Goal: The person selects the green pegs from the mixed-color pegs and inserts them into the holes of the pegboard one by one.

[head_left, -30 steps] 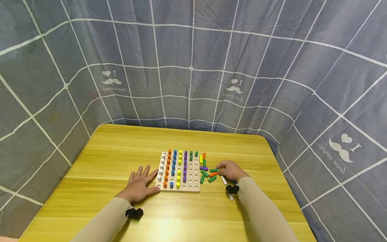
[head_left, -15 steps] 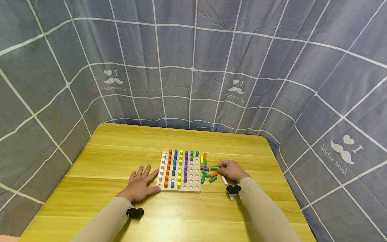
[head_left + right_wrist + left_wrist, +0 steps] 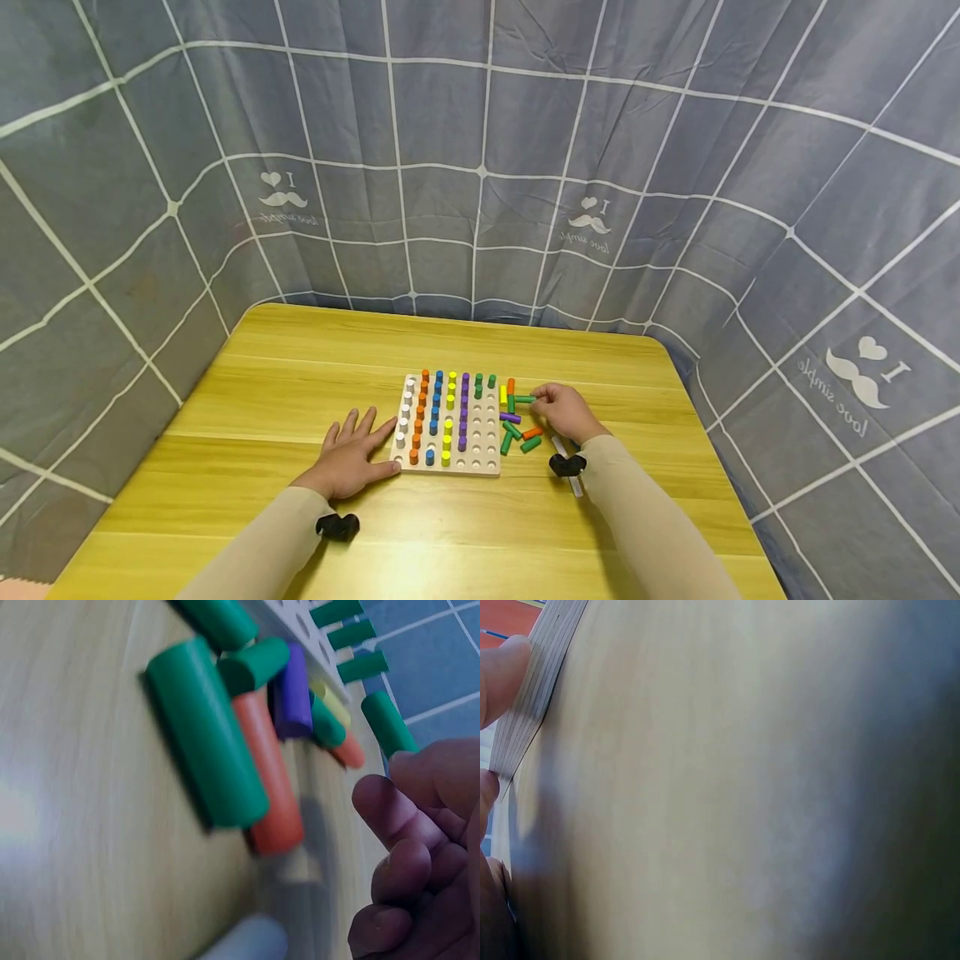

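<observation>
A wooden pegboard (image 3: 482, 425) lies on the table, bearing columns of white, orange, blue, yellow, purple and green pegs. My left hand (image 3: 348, 458) rests at its left side with fingers spread; thumb and a fingertip touch the board's edge. Between thumb and index finger, my right hand (image 3: 566, 412) pinches one end of a green peg (image 3: 386, 724), raised to the right of the board. Below it lie loose pegs: a purple peg (image 3: 510, 418), an orange peg (image 3: 274, 780), a yellow peg (image 3: 503, 396) and several green ones, including a large-looking green peg (image 3: 206, 735).
White pegs (image 3: 577, 486) lie by my right wrist, partly hidden beneath it. A wood-grain table (image 3: 450, 533) spreads around the board. Grey curtains (image 3: 435, 200) with white grid lines hang behind the table and along its sides.
My right hand has lifted the green peg off the table and moved it away from me and slightly left. My left hand stays at the board's edge.
</observation>
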Demonstrator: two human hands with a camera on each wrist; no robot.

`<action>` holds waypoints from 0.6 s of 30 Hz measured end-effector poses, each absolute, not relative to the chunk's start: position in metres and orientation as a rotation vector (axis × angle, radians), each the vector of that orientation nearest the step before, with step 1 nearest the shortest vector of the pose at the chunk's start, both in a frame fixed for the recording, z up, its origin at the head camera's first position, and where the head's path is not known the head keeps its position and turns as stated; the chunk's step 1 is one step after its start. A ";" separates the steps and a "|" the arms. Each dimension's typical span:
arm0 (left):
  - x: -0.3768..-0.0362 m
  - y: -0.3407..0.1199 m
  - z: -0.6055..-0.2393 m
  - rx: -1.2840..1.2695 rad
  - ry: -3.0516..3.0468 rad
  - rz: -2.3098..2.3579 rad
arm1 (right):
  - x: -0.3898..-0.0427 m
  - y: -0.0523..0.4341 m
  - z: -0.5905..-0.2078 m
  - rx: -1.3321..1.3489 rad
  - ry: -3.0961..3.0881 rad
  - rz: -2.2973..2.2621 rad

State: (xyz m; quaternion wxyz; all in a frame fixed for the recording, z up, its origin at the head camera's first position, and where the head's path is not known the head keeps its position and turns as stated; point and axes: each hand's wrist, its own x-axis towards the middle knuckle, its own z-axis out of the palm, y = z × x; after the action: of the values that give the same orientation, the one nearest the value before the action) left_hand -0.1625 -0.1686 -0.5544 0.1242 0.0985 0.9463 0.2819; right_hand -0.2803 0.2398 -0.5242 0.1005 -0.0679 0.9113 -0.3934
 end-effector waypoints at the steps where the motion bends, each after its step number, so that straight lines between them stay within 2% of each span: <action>1: -0.163 -0.169 -0.555 0.287 2.759 0.819 | -0.281 0.237 -0.524 -0.201 2.701 -1.168; 18: -0.163 -0.169 -0.555 0.285 2.767 0.823 | -0.292 0.199 -0.525 -0.167 2.687 -1.263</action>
State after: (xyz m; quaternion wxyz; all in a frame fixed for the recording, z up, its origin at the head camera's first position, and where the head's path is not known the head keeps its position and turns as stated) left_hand -0.1628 -0.1686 -0.5550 0.1201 0.0975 0.9470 0.2815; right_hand -0.2920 0.1989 -0.5248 0.0837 -0.0560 0.9004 -0.4233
